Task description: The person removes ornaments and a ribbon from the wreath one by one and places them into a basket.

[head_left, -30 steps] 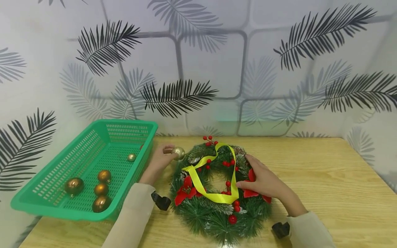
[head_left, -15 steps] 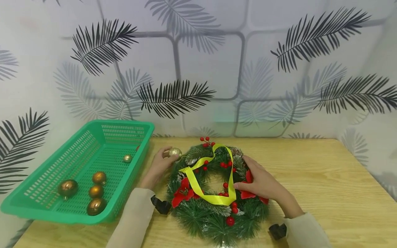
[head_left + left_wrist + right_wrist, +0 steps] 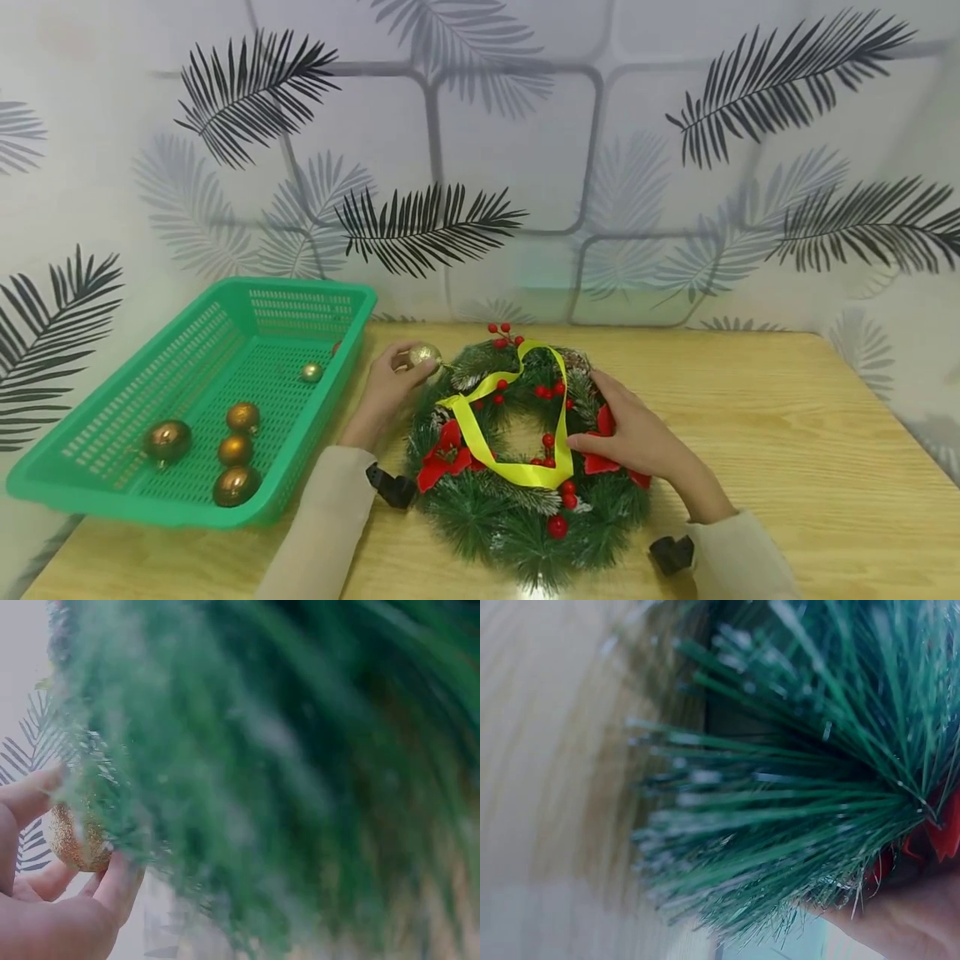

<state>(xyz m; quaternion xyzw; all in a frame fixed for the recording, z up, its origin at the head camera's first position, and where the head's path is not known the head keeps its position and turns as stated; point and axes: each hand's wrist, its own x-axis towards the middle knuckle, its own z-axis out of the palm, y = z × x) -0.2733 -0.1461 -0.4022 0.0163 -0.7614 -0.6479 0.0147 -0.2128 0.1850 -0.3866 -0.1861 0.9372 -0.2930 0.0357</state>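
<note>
My left hand pinches a glittery gold bauble between thumb and fingers at the wreath's upper left edge. In the left wrist view the same bauble is partly covered by blurred green needles. The green Christmas wreath lies on the table, with red berries, red poinsettia flowers and snowy tips. A yellow ribbon loops loosely over it. On its right side, my right hand grips the wreath, thumb on top beside a red flower. The right wrist view shows needles and part of that hand.
A green plastic basket stands to the left, holding several bronze and orange baubles and a small gold one. Something red shows at its right wall. The wooden table backs onto a leaf-patterned wall covering.
The head view has shifted slightly. Both hands keep their holds, and the bauble stays beside the wreath's upper left edge, a thin string or loop now showing on its wreath side.
</note>
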